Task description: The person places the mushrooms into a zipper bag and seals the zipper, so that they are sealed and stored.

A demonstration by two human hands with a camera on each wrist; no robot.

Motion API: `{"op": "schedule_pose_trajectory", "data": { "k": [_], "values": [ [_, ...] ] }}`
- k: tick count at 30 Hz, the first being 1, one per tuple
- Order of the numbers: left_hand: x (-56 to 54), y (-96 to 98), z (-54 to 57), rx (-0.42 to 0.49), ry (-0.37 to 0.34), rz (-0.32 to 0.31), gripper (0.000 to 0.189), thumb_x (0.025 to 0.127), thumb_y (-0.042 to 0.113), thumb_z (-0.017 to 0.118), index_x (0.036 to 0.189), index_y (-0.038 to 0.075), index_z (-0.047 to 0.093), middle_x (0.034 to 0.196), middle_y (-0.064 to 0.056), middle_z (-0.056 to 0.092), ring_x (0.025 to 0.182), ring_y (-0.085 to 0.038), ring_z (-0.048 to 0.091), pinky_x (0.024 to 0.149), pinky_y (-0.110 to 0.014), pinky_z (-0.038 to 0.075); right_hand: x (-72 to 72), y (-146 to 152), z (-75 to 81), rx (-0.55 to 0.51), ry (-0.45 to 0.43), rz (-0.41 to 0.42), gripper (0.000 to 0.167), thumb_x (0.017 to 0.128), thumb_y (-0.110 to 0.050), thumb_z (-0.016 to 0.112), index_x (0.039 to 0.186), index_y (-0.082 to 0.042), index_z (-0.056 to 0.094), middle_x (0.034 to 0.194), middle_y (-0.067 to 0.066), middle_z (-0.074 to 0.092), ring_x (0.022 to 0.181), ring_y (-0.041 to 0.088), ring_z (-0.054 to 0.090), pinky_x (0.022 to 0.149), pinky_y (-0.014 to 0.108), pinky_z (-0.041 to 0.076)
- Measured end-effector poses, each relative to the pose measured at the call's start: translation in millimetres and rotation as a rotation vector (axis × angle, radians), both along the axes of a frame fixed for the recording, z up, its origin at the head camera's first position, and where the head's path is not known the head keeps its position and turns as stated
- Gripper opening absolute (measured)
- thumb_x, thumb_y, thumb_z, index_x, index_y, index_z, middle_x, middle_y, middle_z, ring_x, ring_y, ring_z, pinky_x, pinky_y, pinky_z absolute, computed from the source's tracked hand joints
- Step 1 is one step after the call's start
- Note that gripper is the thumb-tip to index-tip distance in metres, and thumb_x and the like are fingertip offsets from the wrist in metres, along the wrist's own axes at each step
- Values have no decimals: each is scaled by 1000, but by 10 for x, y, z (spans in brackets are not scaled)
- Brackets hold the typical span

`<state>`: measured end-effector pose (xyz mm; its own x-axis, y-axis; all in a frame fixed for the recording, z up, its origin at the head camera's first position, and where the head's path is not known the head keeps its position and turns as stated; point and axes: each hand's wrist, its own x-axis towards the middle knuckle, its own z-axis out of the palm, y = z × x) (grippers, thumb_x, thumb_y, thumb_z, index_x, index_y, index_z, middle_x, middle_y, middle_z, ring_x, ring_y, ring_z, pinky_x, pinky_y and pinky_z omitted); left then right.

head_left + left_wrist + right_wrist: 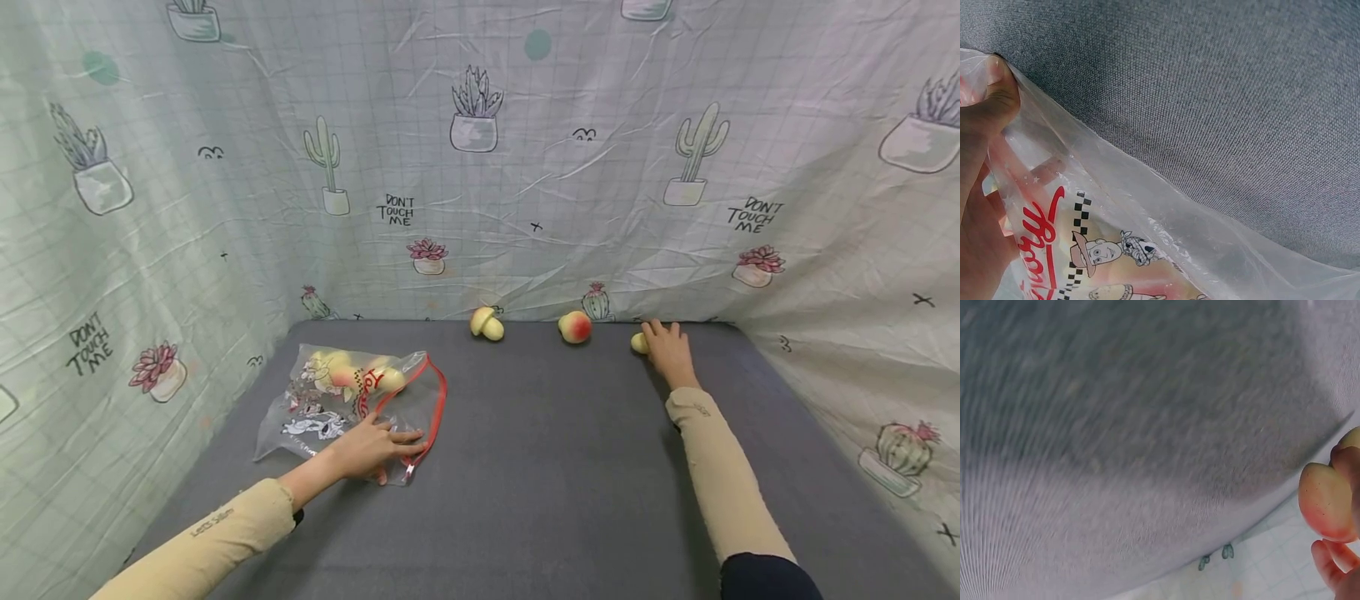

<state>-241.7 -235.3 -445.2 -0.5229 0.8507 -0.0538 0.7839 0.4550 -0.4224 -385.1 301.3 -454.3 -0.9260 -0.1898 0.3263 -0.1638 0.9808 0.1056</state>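
Note:
A clear plastic zip bag (315,425) with a red zip edge and printed cartoon figures lies at the left. Several yellow and reddish toy mushrooms show through its film. My left hand (371,450) grips the bag near its mouth; in the left wrist view the thumb (1000,94) lies at the film's edge, with fingers showing through the plastic. At the far right, my right hand (670,354) grips a yellow and pink toy mushroom (1321,497), partly hidden by the fingers and cut off by the right wrist view's edge.
Along the back of the grey table (540,467) lie a pale yellow toy mushroom (487,323) and another with a red cap (575,327). A printed cloth curtain (525,167) rises behind the table and along both sides.

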Motion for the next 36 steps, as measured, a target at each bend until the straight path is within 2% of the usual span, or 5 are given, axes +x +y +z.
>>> {"op": "schedule_pose_trajectory", "data": {
  "k": [5,9,17,24,36],
  "values": [
    [-5,12,3,-6,2,-1,86,53,49,69,132,30,43,131,8,50,79,-19,55,76,-42,41,36,27,28,-4,40,40,51,76,-9,66,122,-4,45,117,22,42,92,47,42,67,54,40],
    [-8,16,0,-12,1,3,86,53,50,68,133,30,43,131,7,50,80,-19,56,74,-41,41,68,23,43,18,105,84,48,74,-12,69,118,-6,50,112,20,43,86,46,42,62,51,40],
    [-18,16,1,-1,8,-5,86,54,49,69,133,29,43,131,7,51,82,-20,56,77,-43,42,138,8,50,29,179,142,42,70,-16,73,107,-7,55,112,17,41,85,45,40,58,50,39],
    [-17,3,-9,10,-5,-8,86,53,48,70,133,29,43,131,6,51,81,-20,56,77,-44,42,228,-32,87,49,222,183,44,66,-22,76,105,-11,57,111,14,41,82,42,41,56,46,39],
    [-15,-5,-15,39,-9,-26,86,53,46,73,131,27,45,130,4,52,80,-21,56,78,-48,42,426,-169,183,31,339,338,52,54,-30,80,99,-14,59,102,12,44,73,36,39,51,44,38]
  ]
}}
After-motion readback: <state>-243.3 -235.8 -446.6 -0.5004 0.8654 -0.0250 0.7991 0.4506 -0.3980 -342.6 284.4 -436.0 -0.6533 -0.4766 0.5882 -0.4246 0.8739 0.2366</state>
